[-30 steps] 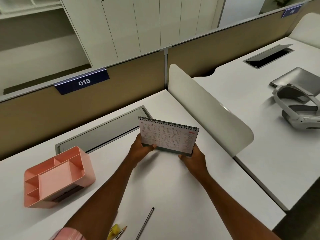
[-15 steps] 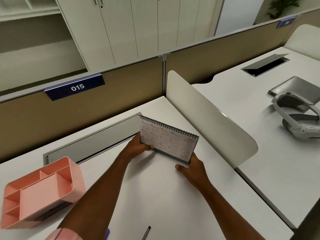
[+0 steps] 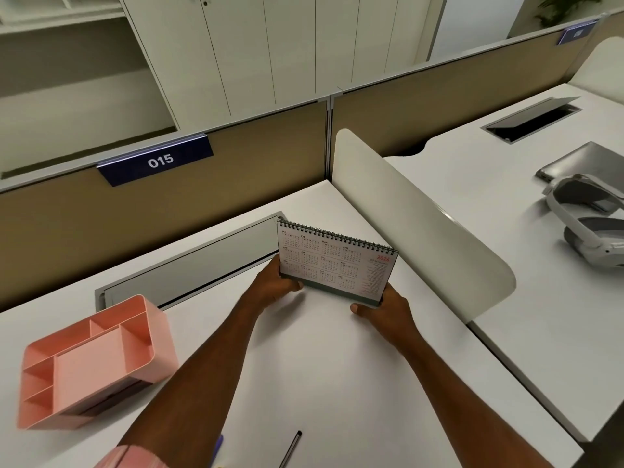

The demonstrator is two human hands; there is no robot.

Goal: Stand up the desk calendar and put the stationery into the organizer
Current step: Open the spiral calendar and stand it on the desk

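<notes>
The pink organizer [image 3: 91, 363] sits at my 8 o'clock. My left hand [image 3: 275, 287] pinches the lower left corner of the desk calendar [image 3: 334, 261], and my right hand [image 3: 385, 307] grips its lower right corner. The calendar is near the view's centre, spiral on top, tilted over the desk [image 3: 320, 366]. I'd spread the covers into a tent, seat the base flat, then release both corners together. The back cover and base are hidden, so I cannot tell whether it touches down. At 6 o'clock a pen [image 3: 291, 449] is cut off by the frame edge.
</notes>
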